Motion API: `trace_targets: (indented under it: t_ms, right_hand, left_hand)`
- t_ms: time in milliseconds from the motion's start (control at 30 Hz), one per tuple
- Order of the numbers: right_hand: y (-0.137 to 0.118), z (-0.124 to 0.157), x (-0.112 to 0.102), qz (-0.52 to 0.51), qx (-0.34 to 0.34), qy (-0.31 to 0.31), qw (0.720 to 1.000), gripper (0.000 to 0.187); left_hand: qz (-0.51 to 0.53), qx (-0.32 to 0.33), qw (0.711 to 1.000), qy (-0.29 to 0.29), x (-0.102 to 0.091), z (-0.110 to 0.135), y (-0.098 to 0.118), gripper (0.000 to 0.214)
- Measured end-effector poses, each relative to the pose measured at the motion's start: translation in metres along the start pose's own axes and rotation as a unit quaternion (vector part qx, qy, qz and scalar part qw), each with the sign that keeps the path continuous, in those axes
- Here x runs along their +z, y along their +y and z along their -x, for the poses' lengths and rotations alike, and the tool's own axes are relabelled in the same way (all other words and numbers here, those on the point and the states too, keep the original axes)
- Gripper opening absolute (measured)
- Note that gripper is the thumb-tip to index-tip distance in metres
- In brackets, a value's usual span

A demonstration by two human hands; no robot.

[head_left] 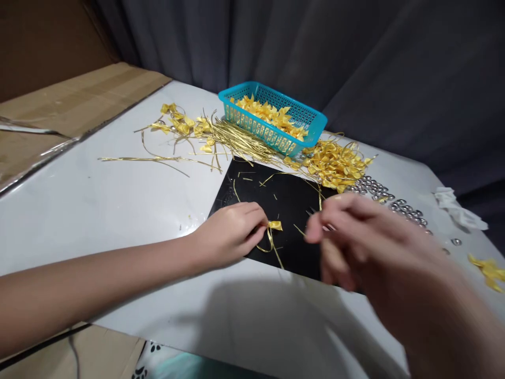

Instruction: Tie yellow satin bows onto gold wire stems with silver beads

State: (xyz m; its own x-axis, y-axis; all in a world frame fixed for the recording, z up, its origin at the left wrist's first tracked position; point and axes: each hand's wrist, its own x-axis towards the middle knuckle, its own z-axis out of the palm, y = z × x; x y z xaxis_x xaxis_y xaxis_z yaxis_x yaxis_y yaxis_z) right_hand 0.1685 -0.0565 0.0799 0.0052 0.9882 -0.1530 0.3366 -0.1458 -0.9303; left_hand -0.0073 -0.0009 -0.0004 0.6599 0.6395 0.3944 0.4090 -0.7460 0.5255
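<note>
My left hand (234, 231) rests at the left side of the black mat (294, 258), its fingertips pinched on a small yellow ribbon bow (275, 226). A loop and tails of gold cord (271, 242) hang from the bow over the mat. My right hand (351, 237), smeared by motion, is raised over the mat's right side with its fingers curled. Thin metal tips (310, 211) poke out by its fingertips; they look like part of a small pointed tool, mostly hidden by the fingers. Short cord clippings (248, 179) are scattered on the mat.
Behind the mat stands a blue basket (315, 134) of yellow ribbon pieces (272, 113). Gold cords (240, 139) lie before it, and a heap of yellow bows (339, 163) to its right. Silver beads (406, 208) and crumpled white tissue (460, 210) are farther right.
</note>
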Motion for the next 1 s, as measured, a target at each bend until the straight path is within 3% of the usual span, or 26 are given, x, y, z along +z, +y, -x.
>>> trace_targets:
  t_ms: [167,300,500,733,800,933,1000]
  right_hand:
    - [0.025,-0.012,0.021,0.013,0.085,-0.045,0.995,0.024]
    - [0.033,-0.016,0.026,-0.021,0.141,-0.075,0.987,0.026]
    - [0.036,-0.018,0.019,-0.067,0.128,-0.105,0.984,0.028]
    - [0.042,-0.019,0.007,0.002,0.098,-0.006,0.995,0.029]
    - [0.044,-0.019,0.006,0.015,0.081,-0.009,0.997,0.029]
    - [0.046,-0.018,0.003,0.020,0.062,-0.002,0.998,0.025]
    - [0.045,-0.016,0.001,0.008,0.041,-0.002,0.999,0.023]
  left_hand:
    - [0.099,-0.055,0.992,0.051,-0.002,0.000,0.002,0.009]
    - [0.136,-0.089,0.983,0.088,-0.001,-0.002,0.003,0.008]
    - [0.160,-0.130,0.974,0.091,-0.003,-0.006,0.003,0.008]
    - [0.182,-0.143,0.970,0.070,-0.002,-0.006,0.005,0.010]
    - [0.268,-0.187,0.944,0.051,-0.002,-0.008,0.004,0.007]
    - [0.462,-0.317,0.828,-0.025,-0.004,-0.014,0.001,0.009]
    - [0.503,-0.353,0.788,-0.020,-0.006,-0.018,0.000,0.008]
